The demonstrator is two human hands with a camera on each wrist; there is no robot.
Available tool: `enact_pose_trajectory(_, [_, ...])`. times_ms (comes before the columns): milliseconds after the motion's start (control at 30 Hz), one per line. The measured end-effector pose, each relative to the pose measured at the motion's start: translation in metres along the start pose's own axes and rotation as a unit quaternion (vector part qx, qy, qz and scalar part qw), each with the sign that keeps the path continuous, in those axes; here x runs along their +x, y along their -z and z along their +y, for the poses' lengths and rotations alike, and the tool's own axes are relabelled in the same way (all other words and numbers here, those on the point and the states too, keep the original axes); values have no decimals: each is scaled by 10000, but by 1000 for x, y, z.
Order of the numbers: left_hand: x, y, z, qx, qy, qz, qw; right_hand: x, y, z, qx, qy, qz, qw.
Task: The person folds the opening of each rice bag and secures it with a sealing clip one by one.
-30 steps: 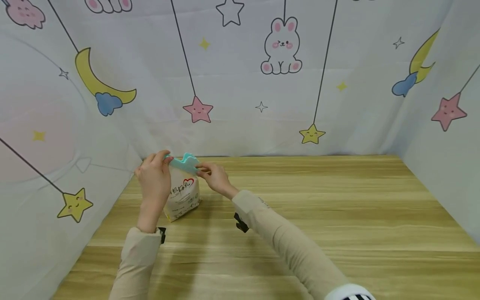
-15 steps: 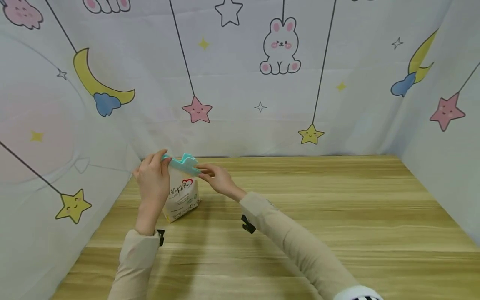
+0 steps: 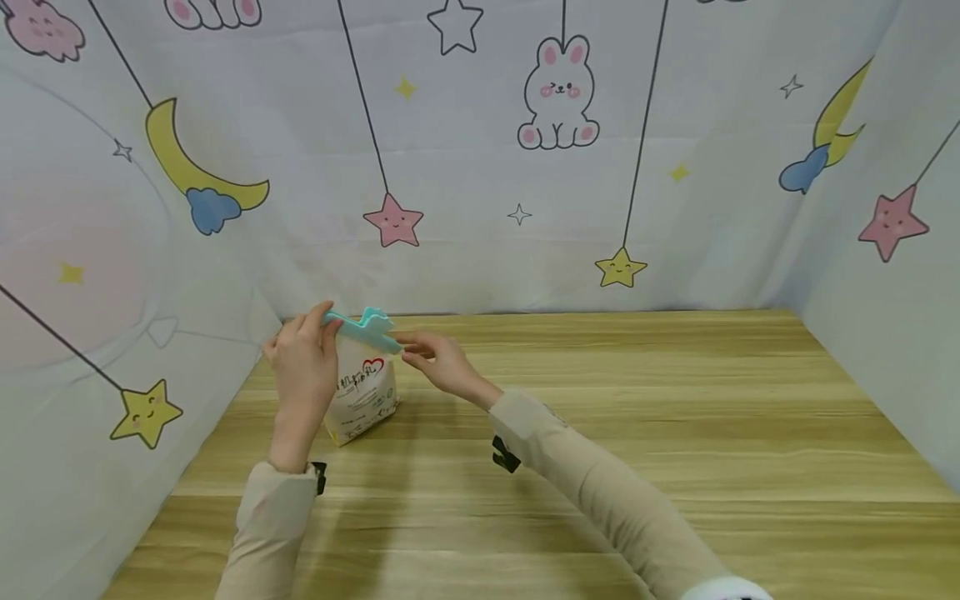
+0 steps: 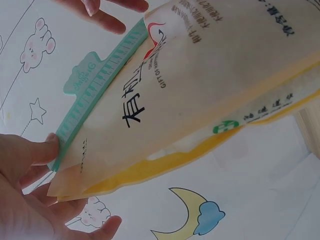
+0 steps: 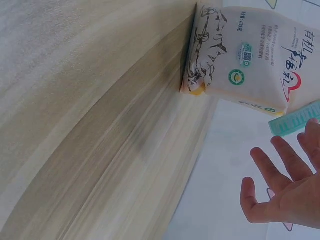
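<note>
In the head view, a printed paper bag [image 3: 363,395] stands on the left part of the table, with a mint-green sealing clip [image 3: 366,329] across its top. My left hand [image 3: 303,354] pinches the clip's left end at the bag's top corner. The left wrist view shows that thumb [image 4: 44,150] against the end of the clip. My right hand [image 3: 442,362] is at the clip's other end, fingers apart and loosely bent. In the right wrist view, the right hand's fingers [image 5: 290,159] spread close beside the clip's end [image 5: 292,120], gripping nothing.
The wood-grain table [image 3: 637,417] stretches away to the right of the bag. A white curtain [image 3: 480,167] printed with stars, moons and rabbits hangs behind the table and along both sides. Black wrist straps [image 3: 506,454] sit at the sleeve cuffs.
My right hand has let go of the clip's right end and drawn slightly right, its fingers loosening. The left hand keeps its pinch, and the bag stays nearly where it was.
</note>
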State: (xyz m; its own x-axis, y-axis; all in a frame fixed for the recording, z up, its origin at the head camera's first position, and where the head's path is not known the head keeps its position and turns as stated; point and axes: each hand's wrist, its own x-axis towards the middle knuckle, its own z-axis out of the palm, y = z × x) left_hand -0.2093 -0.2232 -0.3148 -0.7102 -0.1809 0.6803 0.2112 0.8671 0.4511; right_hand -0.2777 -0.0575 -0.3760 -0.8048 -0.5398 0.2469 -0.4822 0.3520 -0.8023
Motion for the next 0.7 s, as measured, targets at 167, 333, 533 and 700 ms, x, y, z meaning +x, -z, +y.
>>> enact_pose_trajectory(167, [2, -1, -4, 241, -7, 57, 9997, -9, 3, 3, -81, -89, -20, 9999])
enact_pose_trajectory(333, [5, -3, -8, 466, 33, 59, 9989, -22, 11, 7, -149, -171, -30, 9997])
enact_pose_trajectory(533, [9, -6, -14, 633, 82, 9, 9980, -37, 23, 10, -135, -111, 49, 9998])
enact_pose_trajectory(700, [12, -7, -17, 690, 114, -31, 9975, -48, 31, 13, -80, 38, 103, 9999])
